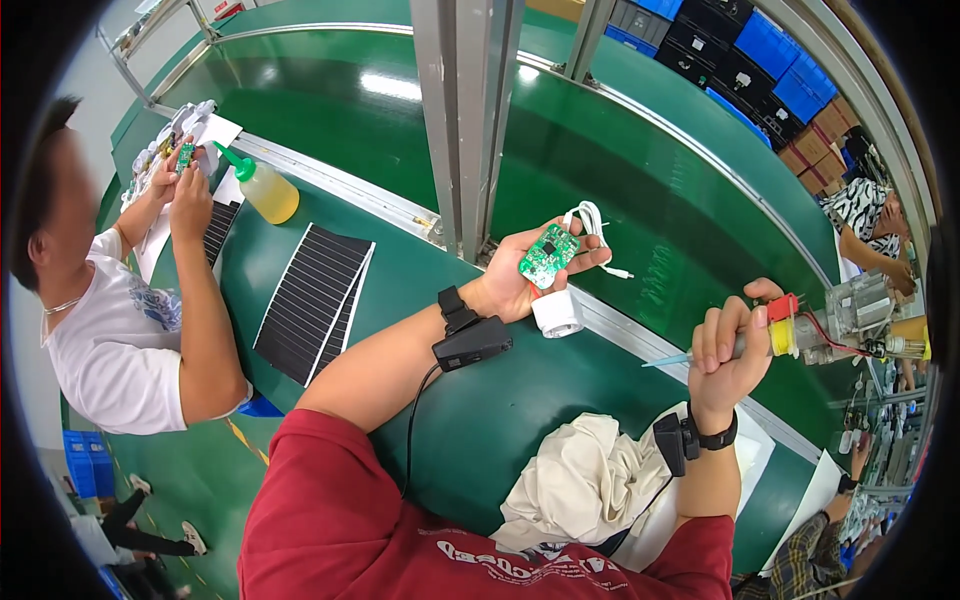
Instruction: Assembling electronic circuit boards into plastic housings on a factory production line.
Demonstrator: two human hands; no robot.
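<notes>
My left hand [508,276] is closed around the edge of a green circuit board [548,256], its component side facing up. A looped white cable [592,222] with a thin plug end hangs by the fingertips. Just below the board, close to the palm, is a white round housing [558,314]; whether the fingers grip it is hidden. In my right hand [728,350] is a pen-like dispensing tool with a pale blue tapered nozzle [668,360] pointing left, apart from the board. A red block [783,306] and yellow band sit at its back end.
Crumpled cream cloth [580,475] lies before me on the green table [440,400]. Left are black strip sheets [312,300] and a yellow-liquid squeeze bottle [268,192]. A metal post [465,120] stands ahead, beside the green belt. A co-worker [130,330] handles another board at left.
</notes>
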